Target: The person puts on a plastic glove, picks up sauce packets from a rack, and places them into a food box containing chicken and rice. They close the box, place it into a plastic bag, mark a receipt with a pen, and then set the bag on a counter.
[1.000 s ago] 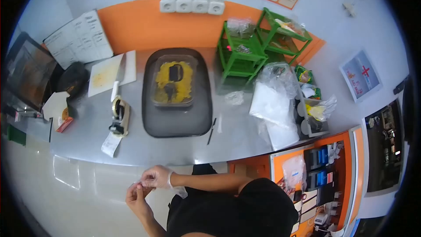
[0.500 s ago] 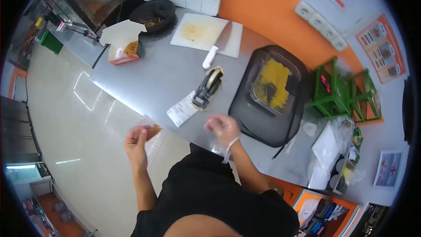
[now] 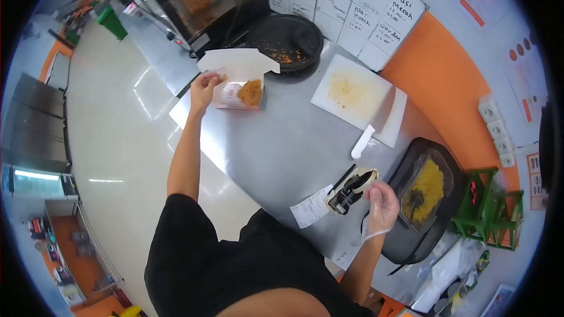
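Two hands were at work, well apart. Our left hand (image 3: 204, 90) pinched the edge of the open white cardboard food box (image 3: 238, 87) at the far left corner of the grey steel tabletop (image 3: 282, 141), fingers closed on its raised lid flap. Our right hand (image 3: 382, 202), in a thin clear glove, hovered loosely curled just beside the black tape dispenser (image 3: 351, 191); we could not tell whether it gripped anything.

We judged the box light and flimsy: thin card that would buckle if squeezed, its orange-brown fried portion making it front-heavy, so the base or side walls seemed a safer hold than the flap. The dispenser looked weighty, stiff and stable.

Beside the dispenser lay a white paper receipt (image 3: 312, 206). Beyond were a white plastic cutting board (image 3: 351, 91) smeared with crumbs, a white-handled knife (image 3: 369, 135), a round black pan (image 3: 285, 34), and a dark tray (image 3: 411, 240) carrying a clear container of yellow rice (image 3: 427, 186).
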Action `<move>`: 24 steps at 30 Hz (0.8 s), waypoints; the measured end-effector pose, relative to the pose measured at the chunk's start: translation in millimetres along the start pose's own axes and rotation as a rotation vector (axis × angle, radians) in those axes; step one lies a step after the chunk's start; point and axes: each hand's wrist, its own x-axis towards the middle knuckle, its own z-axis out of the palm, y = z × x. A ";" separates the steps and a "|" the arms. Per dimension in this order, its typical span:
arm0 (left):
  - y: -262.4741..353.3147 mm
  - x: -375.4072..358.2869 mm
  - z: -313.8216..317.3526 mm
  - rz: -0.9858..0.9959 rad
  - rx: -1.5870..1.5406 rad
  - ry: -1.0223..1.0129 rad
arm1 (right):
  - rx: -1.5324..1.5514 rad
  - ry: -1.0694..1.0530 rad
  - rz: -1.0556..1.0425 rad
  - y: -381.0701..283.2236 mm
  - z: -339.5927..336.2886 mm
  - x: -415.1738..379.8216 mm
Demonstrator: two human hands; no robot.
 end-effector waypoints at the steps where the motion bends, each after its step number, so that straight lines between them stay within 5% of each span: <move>1: -12.0 10.0 7.0 -0.016 0.082 -0.087 | 0.000 0.065 0.029 3.4 -6.6 -7.2; 2: -21.6 11.1 7.9 -0.016 0.053 -0.108 | -0.021 0.091 0.041 4.7 -15.4 -11.7; 4: -7.2 10.8 -0.3 -0.387 0.145 -0.018 | -0.089 0.223 0.062 1.3 -47.0 -23.4; 6: -55.0 -3.5 6.2 -0.367 0.348 -0.043 | -0.199 0.326 0.033 -12.5 -96.9 -21.2; 7: -73.1 -1.7 -7.8 0.461 0.550 -0.221 | -0.293 0.381 -0.002 -27.9 -130.4 -25.6; 8: -122.6 -20.8 6.0 0.167 0.316 -0.173 | -0.322 0.484 -0.039 -43.4 -158.2 -24.9; 9: 30.0 21.7 -11.7 -0.256 -0.124 -0.325 | -0.345 0.572 -0.086 -57.9 -188.9 -14.3; 10: -89.9 -5.2 15.0 -0.603 0.123 0.025 | -0.512 0.659 -0.052 -73.6 -229.1 -3.2; 11: -134.8 -9.1 -3.1 -0.309 0.503 -0.001 | -0.549 0.749 -0.072 -75.5 -280.7 11.0; 12: -109.6 -2.5 -7.4 -0.325 0.560 -0.032 | -0.658 0.819 -0.153 -79.1 -332.4 31.1; 15: -68.6 -21.6 -19.4 -0.492 0.581 0.031 | -1.099 0.974 -0.189 -115.1 -437.3 106.1; 17: -13.4 -44.9 -25.0 -0.561 0.594 0.073 | -1.075 1.008 -0.143 -105.4 -517.0 163.2; 19: 59.8 -79.2 -31.2 -0.597 0.500 0.106 | -1.218 0.900 -0.043 -92.7 -550.0 210.4; 21: 70.5 -136.7 -44.8 -0.656 0.472 0.080 | -1.268 0.866 0.113 -68.4 -585.2 254.2; 22: 85.5 -162.9 -53.5 -0.761 0.448 0.060 | -1.330 0.826 0.275 -56.2 -597.0 270.2; 24: 127.7 -222.4 -63.4 -0.995 0.295 0.160 | -1.337 0.889 0.275 -41.7 -610.6 291.3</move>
